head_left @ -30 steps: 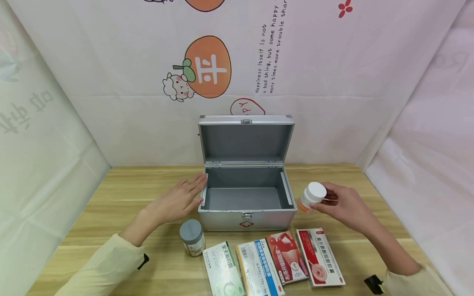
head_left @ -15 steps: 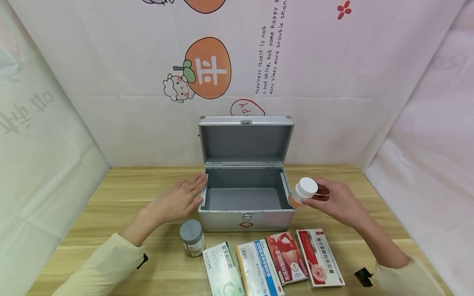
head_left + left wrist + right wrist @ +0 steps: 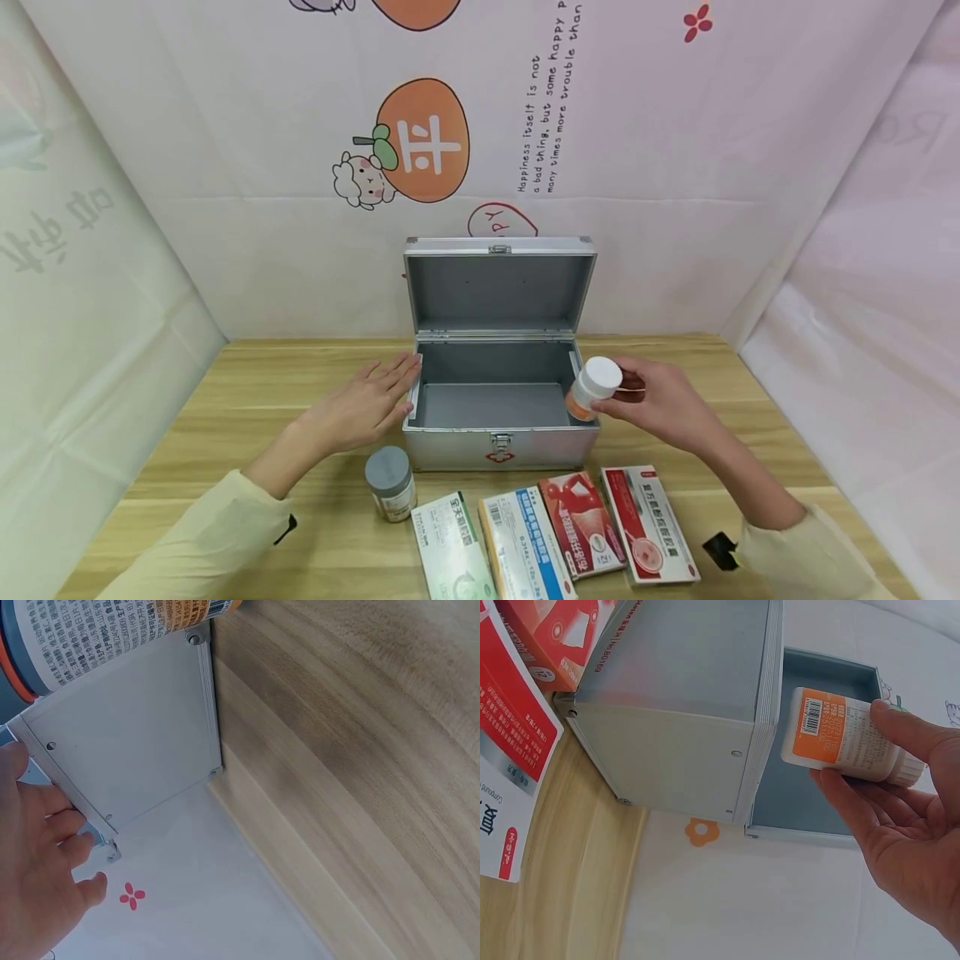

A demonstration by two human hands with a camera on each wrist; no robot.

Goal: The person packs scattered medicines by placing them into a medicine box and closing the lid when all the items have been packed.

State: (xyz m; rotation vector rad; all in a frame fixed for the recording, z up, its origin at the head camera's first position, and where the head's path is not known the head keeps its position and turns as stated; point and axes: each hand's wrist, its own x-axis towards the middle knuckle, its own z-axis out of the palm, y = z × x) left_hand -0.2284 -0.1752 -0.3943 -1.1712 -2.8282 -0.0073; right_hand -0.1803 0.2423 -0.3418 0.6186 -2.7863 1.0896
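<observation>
A silver first-aid box [image 3: 450,450] stands on the table with its lid [image 3: 501,292] raised, and its inside looks bare. My right hand [image 3: 660,404] pinches a white pill bottle [image 3: 600,379] with an orange label between thumb and fingers. The bottle tilts, base down to the left, over the box's right rim. In the right wrist view the label and barcode of the pill bottle [image 3: 840,735] show plainly. My left hand [image 3: 367,404] lies with straight fingers against the box's left rim; the left wrist view shows the fingers [image 3: 64,825] along that edge.
In front of the box stands a grey-lidded jar [image 3: 390,483]. Right of it lie a white-green medicine box [image 3: 453,546], a blue-white one [image 3: 525,542], a red one [image 3: 581,521] and a red-white one [image 3: 651,525]. A printed cloth [image 3: 637,167] hangs behind the table.
My right hand has carried the pill bottle left, from beside the box to over its right rim. The left hand has stayed at the left rim.
</observation>
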